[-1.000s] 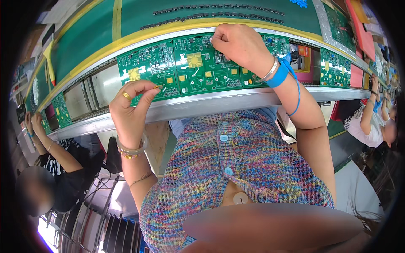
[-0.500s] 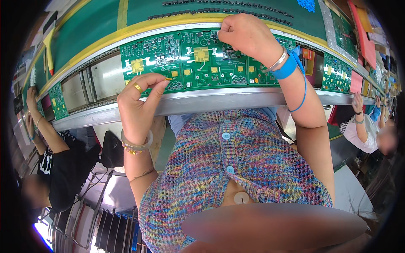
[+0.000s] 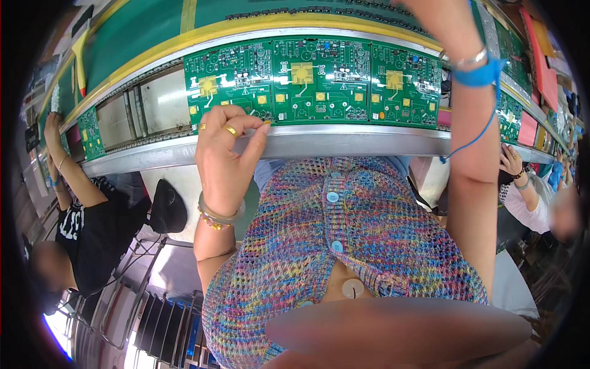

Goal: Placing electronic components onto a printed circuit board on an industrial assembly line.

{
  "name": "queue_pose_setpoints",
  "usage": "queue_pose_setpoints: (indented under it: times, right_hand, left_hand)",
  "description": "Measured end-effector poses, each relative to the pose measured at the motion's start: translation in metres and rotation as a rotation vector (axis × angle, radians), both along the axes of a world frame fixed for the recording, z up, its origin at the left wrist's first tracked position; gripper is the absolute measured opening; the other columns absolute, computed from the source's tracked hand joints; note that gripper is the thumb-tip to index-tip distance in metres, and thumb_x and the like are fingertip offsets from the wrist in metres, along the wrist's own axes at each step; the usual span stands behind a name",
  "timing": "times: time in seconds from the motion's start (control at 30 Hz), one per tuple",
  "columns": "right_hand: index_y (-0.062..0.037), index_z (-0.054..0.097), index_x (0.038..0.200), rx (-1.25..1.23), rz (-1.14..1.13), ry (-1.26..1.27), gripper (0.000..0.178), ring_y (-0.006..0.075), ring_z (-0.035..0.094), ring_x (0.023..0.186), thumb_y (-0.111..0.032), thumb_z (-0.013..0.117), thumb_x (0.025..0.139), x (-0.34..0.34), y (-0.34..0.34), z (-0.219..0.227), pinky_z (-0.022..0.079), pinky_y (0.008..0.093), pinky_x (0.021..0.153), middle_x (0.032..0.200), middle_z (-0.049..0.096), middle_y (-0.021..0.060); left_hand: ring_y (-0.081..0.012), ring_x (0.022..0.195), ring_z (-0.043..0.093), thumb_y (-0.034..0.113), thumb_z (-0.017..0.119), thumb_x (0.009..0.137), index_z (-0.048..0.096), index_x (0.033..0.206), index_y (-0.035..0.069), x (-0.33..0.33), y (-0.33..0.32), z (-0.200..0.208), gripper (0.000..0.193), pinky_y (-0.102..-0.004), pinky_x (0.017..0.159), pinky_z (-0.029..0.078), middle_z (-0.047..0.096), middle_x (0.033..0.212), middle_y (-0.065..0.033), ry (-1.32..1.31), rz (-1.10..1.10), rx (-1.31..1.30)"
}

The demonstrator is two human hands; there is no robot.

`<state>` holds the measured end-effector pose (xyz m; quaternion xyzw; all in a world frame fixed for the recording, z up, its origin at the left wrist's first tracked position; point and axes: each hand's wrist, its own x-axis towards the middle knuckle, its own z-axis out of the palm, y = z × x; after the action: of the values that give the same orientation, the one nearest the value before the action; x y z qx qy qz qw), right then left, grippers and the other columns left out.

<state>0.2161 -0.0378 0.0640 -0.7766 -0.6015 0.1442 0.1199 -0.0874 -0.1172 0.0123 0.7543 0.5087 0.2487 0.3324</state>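
Three green circuit boards sit side by side in a metal rail: a left board point(image 3: 230, 71), a middle board point(image 3: 332, 77) and a right board point(image 3: 405, 86). Yellow square patches and small parts dot them; a round blue part point(image 3: 415, 59) shows on the right one. My left hand point(image 3: 228, 144) is closed in a pinch over the near edge where left and middle boards meet, a tiny yellow piece point(image 3: 267, 122) at its fingertips. My right hand point(image 3: 439, 21) reaches past the rail over the far green surface; its fingers are cut off by the top edge.
The silver front rail point(image 3: 344, 142) runs across before me. Rows of black components point(image 3: 295, 11) lie on the green surface point(image 3: 246, 7) beyond. A yellow-handled brush point(image 3: 78, 58) lies far left. Co-workers' arms reach in at left point(image 3: 77, 169) and right point(image 3: 519, 172).
My right hand has lifted off the middle board and moved up and right, uncovering the boards. My left hand has shifted slightly right and down, still pinching. The whole view has shifted a little.
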Motion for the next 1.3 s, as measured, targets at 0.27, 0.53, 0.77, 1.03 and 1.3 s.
queue_pose_setpoints:
  times: [0.27, 0.53, 0.77, 1.03, 1.3]
  right_hand:
    - [-0.01, 0.071, 0.087, 0.141, 0.278, -0.443, 0.02, 0.0337, 0.065, 0.08, -0.027, 0.072, 0.075, 0.054, 0.058, -0.043, 0.05, 0.0427, 0.072, 0.081, 0.067, 0.015]
    - [-0.0077, 0.068, 0.079, 0.293, 0.287, -0.366, 0.013, 0.0334, 0.064, 0.079, -0.02, 0.066, 0.078, 0.038, 0.059, -0.059, 0.05, 0.0441, 0.072, 0.079, 0.066, 0.0155]
    - [-0.0054, 0.065, 0.085, 0.481, 0.216, -0.238, 0.016, 0.0355, 0.063, 0.08, -0.02, 0.06, 0.084, 0.037, 0.051, -0.061, 0.049, 0.0457, 0.072, 0.081, 0.066, 0.0176]
    - [-0.0048, 0.063, 0.085, 0.641, 0.261, -0.153, 0.013, 0.0356, 0.062, 0.083, -0.017, 0.058, 0.086, 0.033, 0.031, -0.057, 0.048, 0.0447, 0.073, 0.084, 0.065, 0.0167]
    - [-0.0014, 0.064, 0.091, 0.661, 0.362, -0.032, 0.012, 0.0351, 0.058, 0.082, -0.01, 0.058, 0.084, 0.03, 0.001, -0.046, 0.047, 0.042, 0.075, 0.086, 0.06, 0.015]
  left_hand:
    - [-0.0226, 0.078, 0.052, 0.008, 0.074, 0.072, 0.067, 0.076, 0.004, 0.017, -0.021, -0.003, 0.009, -0.0329, 0.066, 0.045, 0.055, 0.082, -0.0067, 0.125, 0.103, 0.017]
    - [-0.0231, 0.077, 0.052, 0.007, 0.074, 0.072, 0.066, 0.074, 0.003, 0.023, -0.024, -0.013, 0.009, -0.0331, 0.065, 0.044, 0.055, 0.081, -0.0073, 0.203, 0.147, 0.073]
    - [-0.0229, 0.076, 0.052, 0.006, 0.073, 0.072, 0.065, 0.074, 0.003, 0.024, -0.024, -0.015, 0.009, -0.0326, 0.064, 0.043, 0.055, 0.08, -0.0075, 0.228, 0.15, 0.081]
    - [-0.0207, 0.073, 0.051, 0.005, 0.073, 0.072, 0.064, 0.073, 0.003, 0.029, -0.029, -0.017, 0.009, -0.0315, 0.061, 0.042, 0.054, 0.078, -0.0063, 0.206, 0.202, 0.091]
    - [-0.0202, 0.07, 0.049, 0.004, 0.072, 0.072, 0.062, 0.072, 0.002, 0.029, -0.031, -0.017, 0.009, -0.0314, 0.059, 0.04, 0.054, 0.077, -0.0061, 0.183, 0.235, 0.036]
